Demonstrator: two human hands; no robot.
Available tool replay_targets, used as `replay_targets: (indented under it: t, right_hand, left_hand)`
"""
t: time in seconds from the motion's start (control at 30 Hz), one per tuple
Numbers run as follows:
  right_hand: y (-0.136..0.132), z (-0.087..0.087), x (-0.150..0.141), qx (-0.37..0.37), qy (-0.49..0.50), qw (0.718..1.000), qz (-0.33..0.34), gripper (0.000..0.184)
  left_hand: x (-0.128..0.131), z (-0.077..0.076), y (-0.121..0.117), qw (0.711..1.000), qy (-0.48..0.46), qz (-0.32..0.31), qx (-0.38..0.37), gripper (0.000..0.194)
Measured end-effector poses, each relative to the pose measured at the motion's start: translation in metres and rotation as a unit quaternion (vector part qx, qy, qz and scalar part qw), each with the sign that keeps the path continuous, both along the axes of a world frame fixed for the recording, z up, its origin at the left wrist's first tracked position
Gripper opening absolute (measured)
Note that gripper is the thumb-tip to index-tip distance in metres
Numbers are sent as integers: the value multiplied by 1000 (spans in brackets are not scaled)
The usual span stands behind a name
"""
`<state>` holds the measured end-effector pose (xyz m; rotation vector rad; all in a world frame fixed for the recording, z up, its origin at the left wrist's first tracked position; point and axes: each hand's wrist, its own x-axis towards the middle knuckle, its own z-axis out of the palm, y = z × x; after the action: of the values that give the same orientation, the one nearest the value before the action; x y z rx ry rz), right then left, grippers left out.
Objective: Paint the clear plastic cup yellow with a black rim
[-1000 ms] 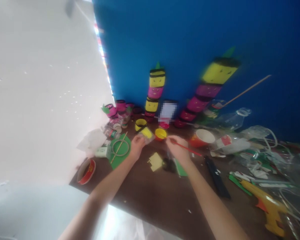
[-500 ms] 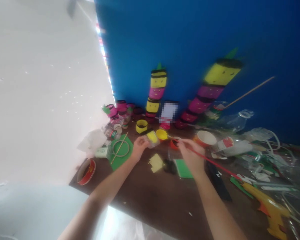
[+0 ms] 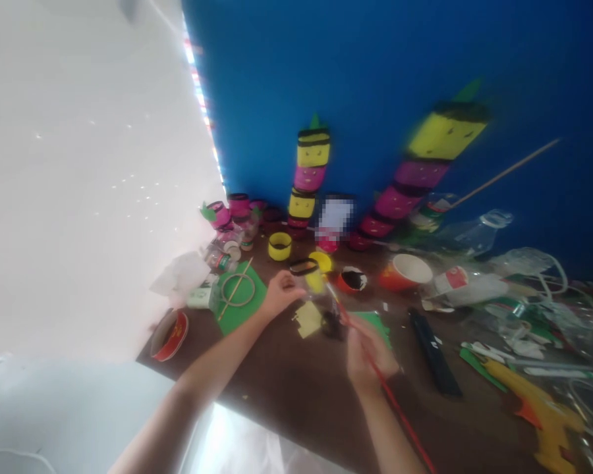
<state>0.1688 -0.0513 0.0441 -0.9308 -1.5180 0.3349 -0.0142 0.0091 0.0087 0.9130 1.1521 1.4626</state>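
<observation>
My left hand grips a clear plastic ring, a cut bottle section by its look, with a dark rim and yellow paint on its right side. In my right hand is a paintbrush with a long red handle, its tip at or very near the yellow patch. Just behind the ring stands a pot of yellow paint. An orange cup with black inside sits to the right. Pale yellow paper lies below the ring, beside a small dark blob.
A finished yellow ring stands behind my left hand. Stacked painted towers lean near the blue wall. Green sheet lies left. A paper cup, plastic bottles, a black tool and yellow glue gun fill the right.
My right hand has come down and toward me, taking the brush from the yellow pot to the ring's side. My left hand has tilted the ring, so its dark-rimmed opening now shows.
</observation>
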Motion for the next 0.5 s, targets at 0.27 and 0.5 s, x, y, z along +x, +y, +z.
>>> replay_targets:
  t: [0.27,0.5]
  right_hand:
    - [-8,1,-2,37,-48,998,14,21]
    - [-5,-3,-3,45,-61,997,25,22]
  left_hand:
    - [2,-1,-1,1000,11,2,-9,28]
    - [2,-1,-2,1000,15,-2,-11,29]
